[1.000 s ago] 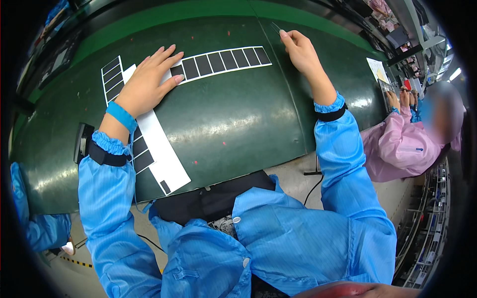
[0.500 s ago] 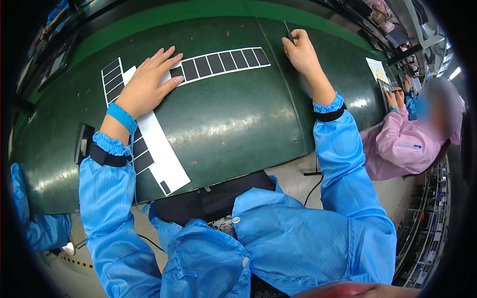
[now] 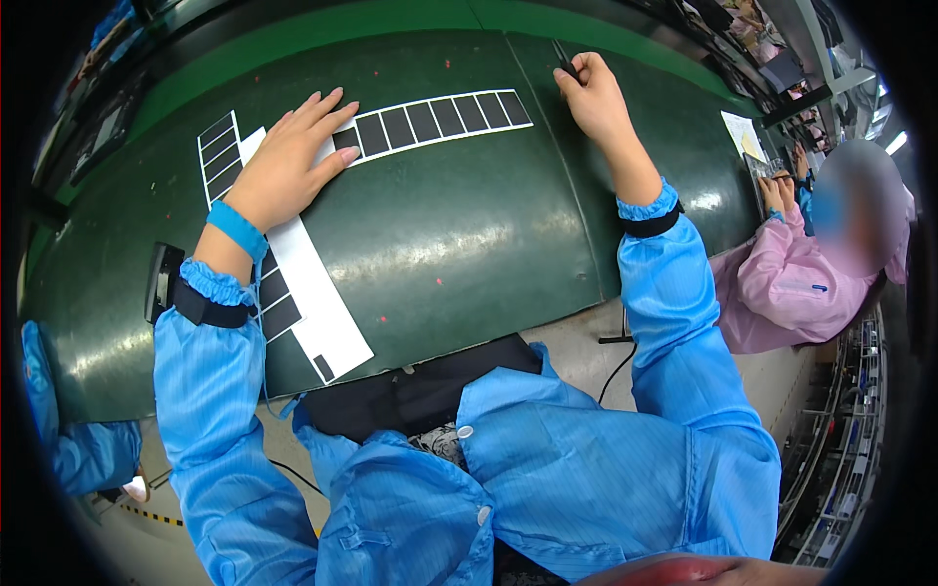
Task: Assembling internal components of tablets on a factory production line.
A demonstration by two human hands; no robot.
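My left hand (image 3: 293,161) lies spread and flat on white backing strips, its fingers apart. From beneath its fingertips a sheet of black rectangular stickers (image 3: 423,124) in a row runs to the right. A mostly bare white strip (image 3: 318,288) slants from under my palm toward the table's near edge, one small black piece left of its lower end. Another strip of black rectangles (image 3: 221,161) shows left of my hand and again beside my wrist. My right hand (image 3: 593,96) is closed on dark, thin-tipped tweezers (image 3: 567,62), apart from the sheets and pointing away from me.
The work rests on a green mat-covered table (image 3: 469,244) with a seam right of the middle. A dark device (image 3: 163,281) stands by my left forearm. On the right, a person in pink (image 3: 796,283) works beside a paper sheet (image 3: 743,137). Another blue sleeve (image 3: 78,439) shows at far left.
My right hand has tilted slightly, and more of the tweezers' tips now shows. My left hand stays pressed on the strips, and the sheets have hardly moved.
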